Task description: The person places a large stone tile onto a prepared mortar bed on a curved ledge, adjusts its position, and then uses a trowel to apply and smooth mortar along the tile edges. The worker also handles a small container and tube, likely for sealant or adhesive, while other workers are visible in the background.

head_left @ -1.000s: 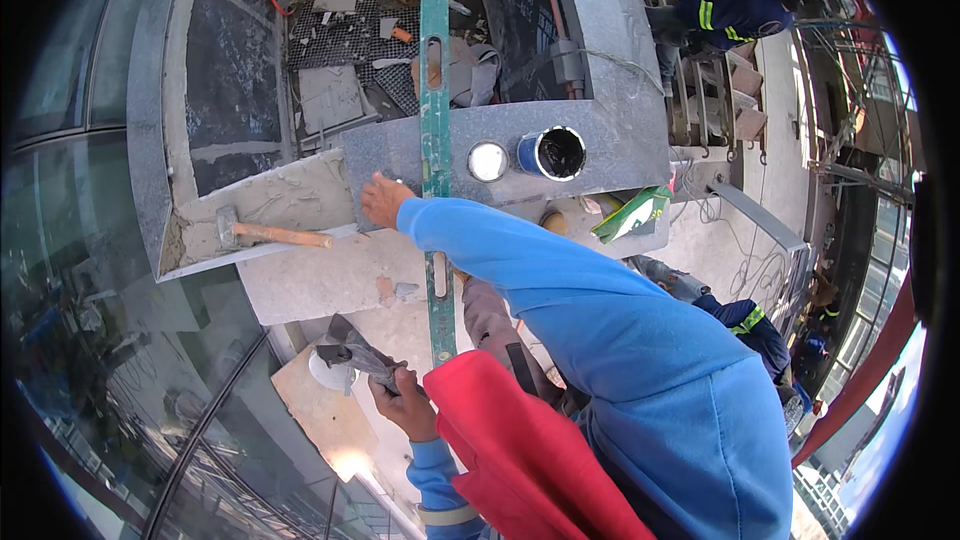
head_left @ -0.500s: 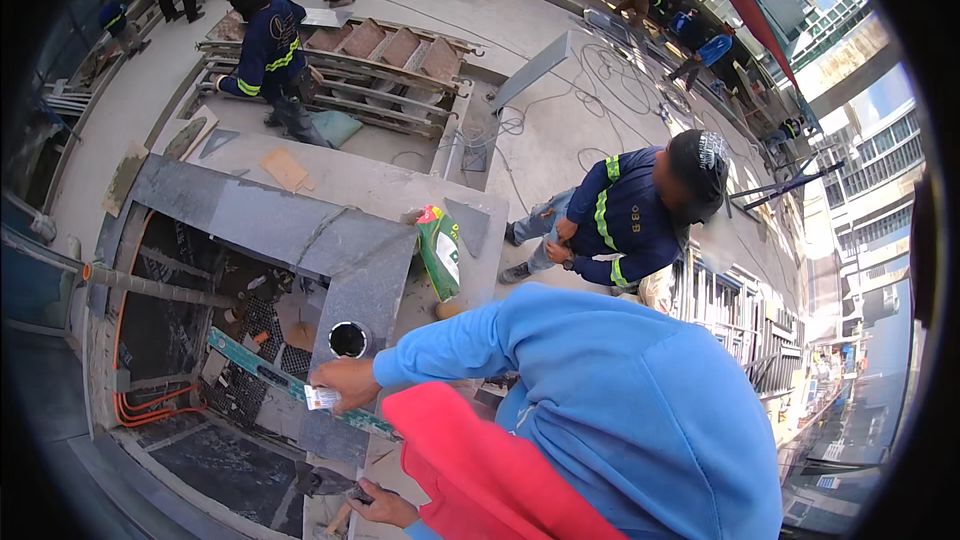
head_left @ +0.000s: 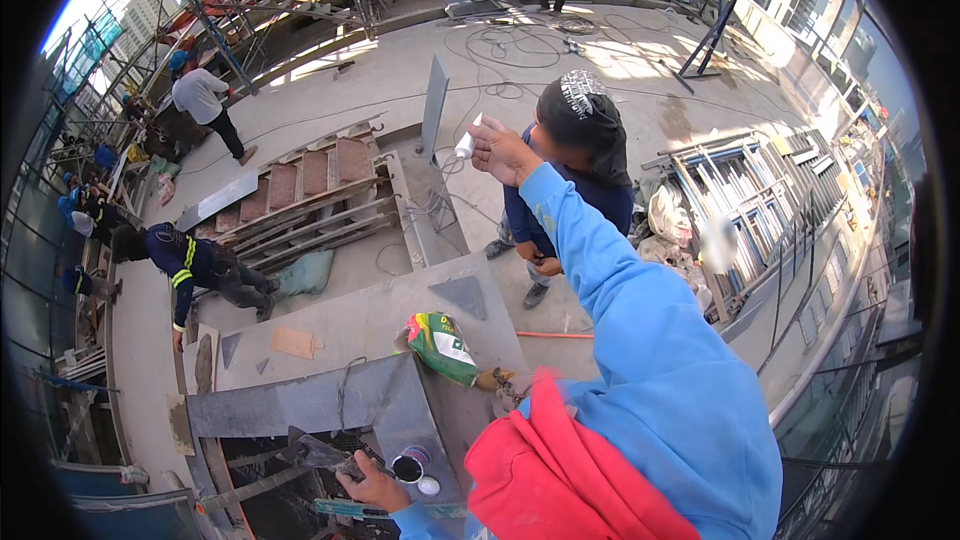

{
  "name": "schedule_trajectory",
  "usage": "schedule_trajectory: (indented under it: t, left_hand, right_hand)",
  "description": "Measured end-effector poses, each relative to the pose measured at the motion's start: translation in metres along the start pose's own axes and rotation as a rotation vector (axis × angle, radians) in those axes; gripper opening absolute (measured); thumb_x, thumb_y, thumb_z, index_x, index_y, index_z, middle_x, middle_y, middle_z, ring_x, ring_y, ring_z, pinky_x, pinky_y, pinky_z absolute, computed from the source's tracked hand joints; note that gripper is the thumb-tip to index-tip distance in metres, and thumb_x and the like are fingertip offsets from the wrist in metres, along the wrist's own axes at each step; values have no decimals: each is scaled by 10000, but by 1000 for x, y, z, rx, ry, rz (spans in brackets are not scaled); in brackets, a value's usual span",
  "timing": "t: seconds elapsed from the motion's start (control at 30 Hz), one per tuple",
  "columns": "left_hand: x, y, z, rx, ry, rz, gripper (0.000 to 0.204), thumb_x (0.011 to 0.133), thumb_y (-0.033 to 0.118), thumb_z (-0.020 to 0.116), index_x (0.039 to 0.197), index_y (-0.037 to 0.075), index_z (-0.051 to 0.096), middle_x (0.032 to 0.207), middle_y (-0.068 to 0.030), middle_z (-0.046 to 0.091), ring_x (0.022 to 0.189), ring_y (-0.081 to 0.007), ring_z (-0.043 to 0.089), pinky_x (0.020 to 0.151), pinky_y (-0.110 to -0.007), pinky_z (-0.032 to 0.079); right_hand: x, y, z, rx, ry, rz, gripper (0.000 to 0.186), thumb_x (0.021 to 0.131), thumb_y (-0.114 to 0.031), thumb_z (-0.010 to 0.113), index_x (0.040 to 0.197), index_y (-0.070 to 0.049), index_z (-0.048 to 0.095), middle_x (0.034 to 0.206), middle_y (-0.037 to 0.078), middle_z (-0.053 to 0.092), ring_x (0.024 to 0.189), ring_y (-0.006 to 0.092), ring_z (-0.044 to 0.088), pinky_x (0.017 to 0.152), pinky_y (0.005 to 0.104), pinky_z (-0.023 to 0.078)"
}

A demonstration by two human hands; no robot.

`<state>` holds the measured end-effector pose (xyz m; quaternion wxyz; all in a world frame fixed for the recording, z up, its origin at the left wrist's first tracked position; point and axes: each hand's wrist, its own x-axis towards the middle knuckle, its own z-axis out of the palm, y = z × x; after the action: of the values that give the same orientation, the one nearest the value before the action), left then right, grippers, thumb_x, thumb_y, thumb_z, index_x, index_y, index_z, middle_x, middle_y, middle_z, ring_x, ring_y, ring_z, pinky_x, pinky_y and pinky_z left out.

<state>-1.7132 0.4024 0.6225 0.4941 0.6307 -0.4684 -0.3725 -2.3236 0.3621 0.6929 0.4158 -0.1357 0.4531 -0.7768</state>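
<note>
Overhead, sun falls across a broad concrete floor (head_left: 620,105) behind a long metal framework (head_left: 330,215) with brown panels, as a co-worker in a black cap (head_left: 585,120) stands head bowed, just past my outstretched right arm. Lower in view runs a grey stone ledge (head_left: 300,400), with a green, yellow and white bag (head_left: 442,348) slumped at its right-hand side. Near the bottom edge, partly hidden by my left wrist, a green level (head_left: 345,507) lies crosswise, running left to right.

My left hand (head_left: 375,488) is low over the ledge, beside a blue can (head_left: 411,464) of black stuff and a pale round disc (head_left: 428,486); its fingers are curled with the thumb side up, close to a dark grey implement (head_left: 316,450) that points away to the upper left. Whether they grip it, I cannot tell.

Smallest of all is the white tube (head_left: 466,143), pinched between the fingers and thumb of my right hand (head_left: 505,155) and held out at arm's length, near the bowed cap. It lies at the left of my fingertips, slim end up and away from me, its long axis nearly upright in view with a slight lean to the right. My right hand is on it; my left is well apart, far below.
</note>
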Motion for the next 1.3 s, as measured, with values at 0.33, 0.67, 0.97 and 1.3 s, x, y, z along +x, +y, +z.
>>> schedule_trajectory:
  t: [0.33, 0.67, 0.97, 1.3]
  left_hand:
    - [-42, 10, 47, 106, -190, 69, 268, 953, 155, 715, 1028, -60, 574, 925, -82, 595, 790, -172, 529, 687, -312, 466]
    - [-50, 4, 60, 47, -179, -27, 262, 949, 160, 719, 1034, -32, 562, 894, -60, 576, 768, -162, 509, 669, -314, 452]
    - [-44, 59, 112, -234, -397, -107, 167, 906, 104, 736, 959, 20, 601, 820, -3, 585, 685, -99, 513, 609, -261, 419]
    - [-44, 106, 141, -376, -605, -95, 243, 910, 55, 759, 1115, -5, 644, 907, -20, 644, 739, -101, 601, 667, -242, 492]
  right_hand:
    - [60, -201, -13, -133, 127, -320, 1151, 921, -190, 782, 1638, -220, -117, 958, 64, 675, 777, 153, 667, 660, 300, 532]
    - [2, -93, 27, -19, -128, -251, 284, 1030, -318, 641, 1254, -168, 551, 969, -5, 663, 838, 110, 673, 702, 274, 519]
    - [-152, 153, 63, 401, -215, 662, 165, 1007, -312, 649, 1027, -151, 621, 938, 24, 717, 848, 151, 664, 723, 308, 504]
    - [-210, 133, 107, 475, -322, 784, 181, 1018, -357, 621, 1031, -178, 637, 930, -8, 720, 791, 121, 641, 685, 291, 456]
